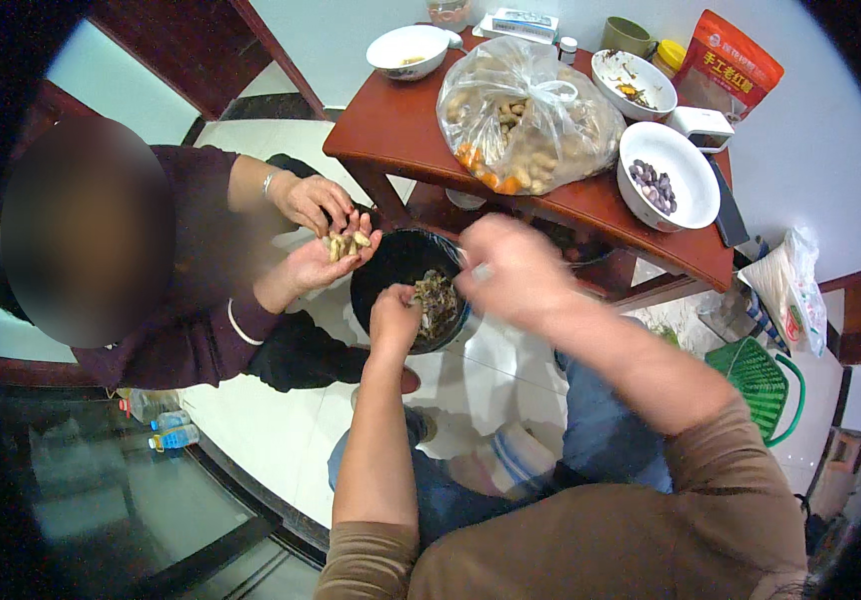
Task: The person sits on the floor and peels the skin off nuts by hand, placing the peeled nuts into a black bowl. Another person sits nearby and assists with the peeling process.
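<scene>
Over a black waste bin (370,277) lined with a thin bag, my left hand (394,319) has its fingers drawn together. Whether something small is pinched there cannot be told. Shells and scraps (438,304) lie inside the bin. Blurred by motion, my right hand (509,266) is curled at the bin's right rim; its fingertips and any content are unclear. Beyond it, a white bowl (697,195) holds purple and pale peanut kernels (653,187). A knotted clear plastic bag (550,112) of unshelled peanuts stands on the red-brown wooden table (385,124).
At left, another person's hand (318,266) holds several unshelled peanuts (346,244). The table also bears a white bowl (408,52), a bowl with scraps (634,86), a red pouch (730,67) and a phone (729,206). A green basket (753,382) sits at right; bottles (172,435) stand at left.
</scene>
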{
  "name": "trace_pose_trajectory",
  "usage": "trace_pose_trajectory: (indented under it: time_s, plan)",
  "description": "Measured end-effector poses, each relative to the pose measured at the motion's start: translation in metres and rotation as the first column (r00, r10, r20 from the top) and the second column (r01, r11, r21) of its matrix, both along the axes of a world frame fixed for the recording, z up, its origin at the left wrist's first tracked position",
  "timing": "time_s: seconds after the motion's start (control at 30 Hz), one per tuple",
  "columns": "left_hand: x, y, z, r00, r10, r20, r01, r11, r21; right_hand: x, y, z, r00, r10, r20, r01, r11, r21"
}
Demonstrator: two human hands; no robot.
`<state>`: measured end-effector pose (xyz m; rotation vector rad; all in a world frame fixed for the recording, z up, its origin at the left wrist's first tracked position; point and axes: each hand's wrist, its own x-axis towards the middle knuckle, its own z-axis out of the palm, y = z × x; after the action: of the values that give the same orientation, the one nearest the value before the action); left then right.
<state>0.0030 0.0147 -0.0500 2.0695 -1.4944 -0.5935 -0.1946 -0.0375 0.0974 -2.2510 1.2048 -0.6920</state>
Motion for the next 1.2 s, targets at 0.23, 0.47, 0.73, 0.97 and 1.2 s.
trace_pose_trajectory:
  time_s: [0.23, 0.47, 0.73, 0.97, 1.2]
  plan:
    - [-0.004, -0.009, -0.007, 0.994, 0.112, -0.003, -0.111, 0.987, 0.118, 0.103, -0.02, -0.176, 0.967, 0.062, -0.247, 0.058, 0.89, 0.453]
    - [-0.015, 0.0, -0.001, 0.998, -0.064, -0.021, 0.068, 0.937, 0.342, 0.073, -0.034, -0.117, 0.868, 0.252, -0.428, -0.056, 0.906, 0.42]
    - [-0.012, 0.004, 0.036, 0.994, -0.105, 0.005, 0.104, 0.986, 0.128, -0.013, -0.101, 0.036, 0.842, -0.214, -0.495, -0.088, 0.852, -0.517]
    - [-0.019, -0.003, 0.03, 0.981, -0.19, -0.024, 0.192, 0.979, 0.066, -0.025, -0.156, 0.02, 0.677, -0.144, -0.722, -0.097, 0.955, -0.282]
    - [-0.011, 0.001, 0.034, 0.986, -0.163, -0.034, 0.165, 0.981, 0.099, 0.005, -0.16, 0.014, 0.831, -0.072, -0.551, -0.236, 0.852, -0.468]
